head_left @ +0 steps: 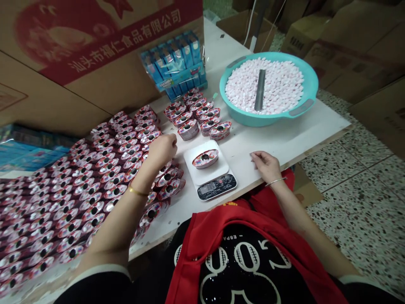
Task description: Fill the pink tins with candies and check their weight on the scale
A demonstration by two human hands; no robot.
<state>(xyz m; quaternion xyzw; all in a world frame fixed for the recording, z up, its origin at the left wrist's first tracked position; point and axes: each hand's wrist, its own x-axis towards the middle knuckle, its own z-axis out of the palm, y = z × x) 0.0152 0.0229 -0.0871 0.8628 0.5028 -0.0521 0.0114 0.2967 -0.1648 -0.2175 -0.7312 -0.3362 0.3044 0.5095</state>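
A small oval container with a dark round hole in its top rests on the white plate of a kitchen scale. Left of the scale, my left hand is curled closed above the near rows of similar oval containers; what it may hold is hidden. To the right of the scale, my right hand lies low over the tabletop near its front edge. Its thumb and fingers are drawn together, and anything between them is too small to make out.
A turquoise basin full of small white pellets stands at the back right, a grey metal scoop lying in it. Blue packaged boxes and large cartons line the back. More oval containers stand behind the scale.
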